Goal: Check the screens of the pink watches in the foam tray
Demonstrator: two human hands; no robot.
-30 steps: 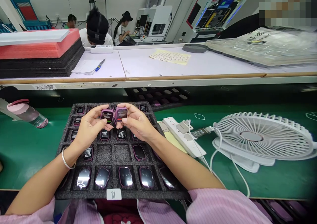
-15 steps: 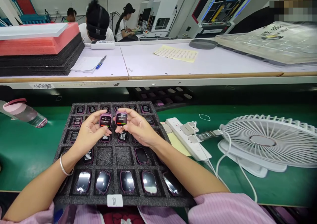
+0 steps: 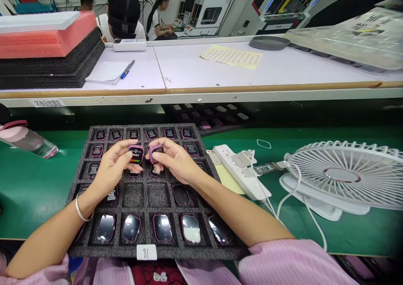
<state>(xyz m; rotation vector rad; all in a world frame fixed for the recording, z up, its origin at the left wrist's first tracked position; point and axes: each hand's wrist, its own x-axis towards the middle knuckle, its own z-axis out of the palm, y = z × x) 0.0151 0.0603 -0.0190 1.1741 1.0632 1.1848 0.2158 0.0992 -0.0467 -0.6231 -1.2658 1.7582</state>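
My left hand pinches a purple smartwatch without a strap, its lit screen showing text and a red and green bar. Close beside it, my right hand grips a second purple smartwatch, turned partly edge-on with the thumb over its screen. Both are held above a black foam tray whose compartments hold several more watches. Some at the back show white text; the front row, such as one watch, has dark, reflective screens. Two compartments below my hands hold no watch. A label reading 81 is on the tray's front edge.
Right of the tray lie a white power strip with cables and a white fan. At left is a water bottle. A raised shelf behind carries foam sheets, a pen and a sticker sheet. People sit beyond.
The right-hand watch has tilted so its screen faces away more, with the thumb now across it. My left thumb has moved up onto its watch's screen edge. The camera view shifted slightly.
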